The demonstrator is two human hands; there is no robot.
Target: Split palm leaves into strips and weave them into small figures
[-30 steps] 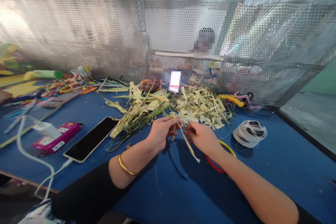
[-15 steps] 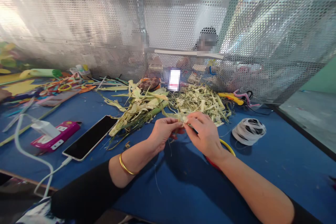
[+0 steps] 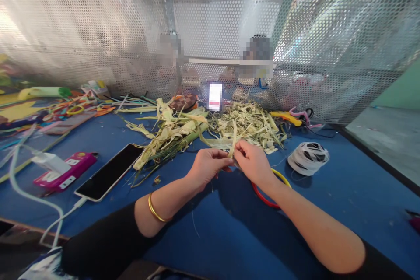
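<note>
My left hand [image 3: 208, 167] pinches a pale strip of dried plant husk [image 3: 234, 133] between thumb and fingers. My right hand [image 3: 254, 162] meets it fingertip to fingertip, closed on the same strip, whose free end stands up above the fingers. The part between the fingertips is mostly hidden. Behind my hands lie a pile of shredded husk [image 3: 247, 122] and, to its left, a bundle of longer husks and stalks [image 3: 179, 138]. Under my right wrist sits a red and yellow ring [image 3: 264, 197]. A ball of white string [image 3: 308, 158] rests to its right.
At left are a black-screened phone [image 3: 110, 173] on a white cable and a magenta power strip [image 3: 65, 170]. Colourful strips [image 3: 75, 111] lie beyond. A perforated metal screen [image 3: 131, 39] borders the far side, with people behind it. A yellow-handled tool [image 3: 287, 117] lies back right.
The husk strip now stands upright above my fingers. My right hand has turned slightly, and more of the red and yellow ring shows. The whole view has shifted a little.
</note>
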